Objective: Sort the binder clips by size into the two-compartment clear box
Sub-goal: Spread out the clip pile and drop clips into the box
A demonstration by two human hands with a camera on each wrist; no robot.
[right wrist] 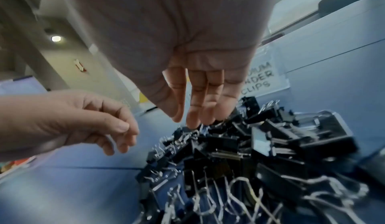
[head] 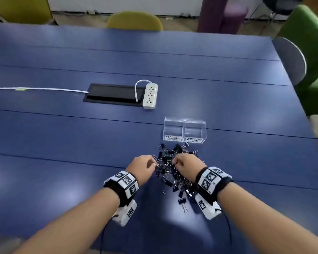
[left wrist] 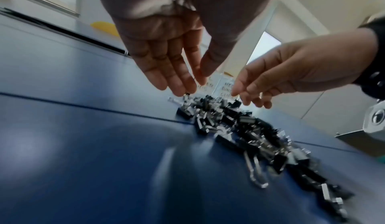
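Note:
A pile of black binder clips (head: pixel 173 171) with silver wire handles lies on the blue table, just in front of the clear two-compartment box (head: pixel 184 131). The box's left label reads small, its right label (right wrist: pixel 261 77) medium; both compartments look empty. My left hand (head: pixel 153 163) hovers at the pile's left edge, fingers nearly straight and thumb close to them (left wrist: pixel 193 86), holding nothing I can see. My right hand (head: pixel 174 162) hangs over the pile's middle, and its straight fingers (right wrist: pixel 195 117) touch the top clips.
A white power strip (head: pixel 150 96) and a black cable hatch (head: pixel 114 95) lie farther back on the table (head: pixel 62 134). Chairs stand round the far and right edges. The table's near edge runs just under my forearms.

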